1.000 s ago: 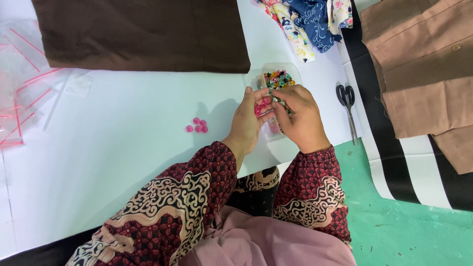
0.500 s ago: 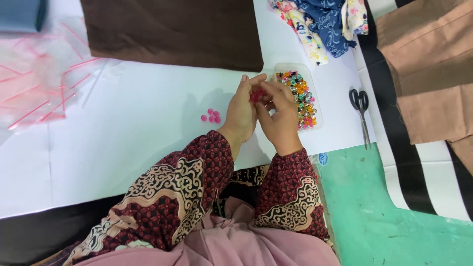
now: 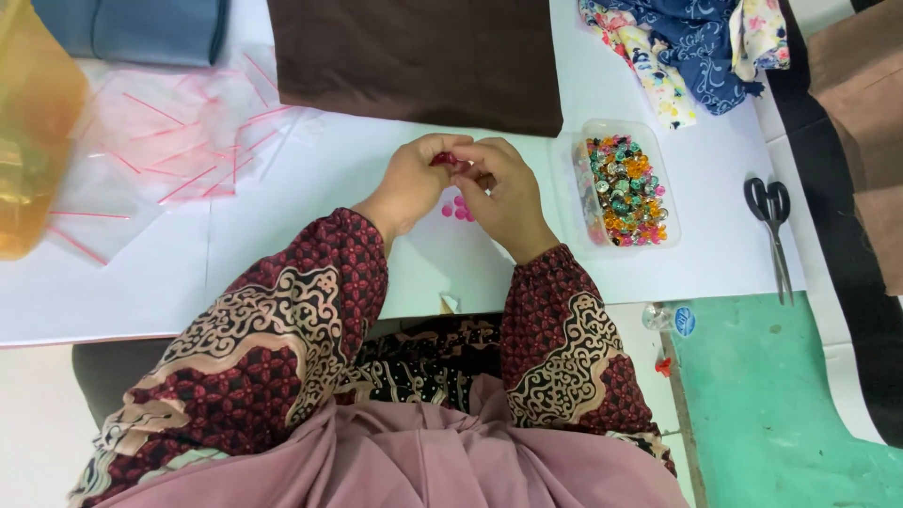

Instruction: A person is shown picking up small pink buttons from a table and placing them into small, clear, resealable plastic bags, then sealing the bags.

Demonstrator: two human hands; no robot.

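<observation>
My left hand (image 3: 412,179) and my right hand (image 3: 503,188) meet over a white sheet (image 3: 310,254), fingertips pinched together on a small red-pink button (image 3: 444,160). A few loose pink buttons (image 3: 458,209) lie on the sheet just under my hands. A clear plastic tray (image 3: 593,230) full of mixed coloured buttons stands right of my right hand. Both forearms wear dark red patterned sleeves.
A brown cloth (image 3: 414,56) lies beyond my hands. Clear bags with pink strips (image 3: 160,160) spread at left, near a yellow translucent container (image 3: 28,122) and blue fabric (image 3: 141,28). Floral cloths (image 3: 687,47) lie at top right, black scissors (image 3: 773,230) right of the tray.
The view has swung rightward over the table, so the tray now sits apart to the right. My hands have come off the tray and hold a button above the loose pink ones.
</observation>
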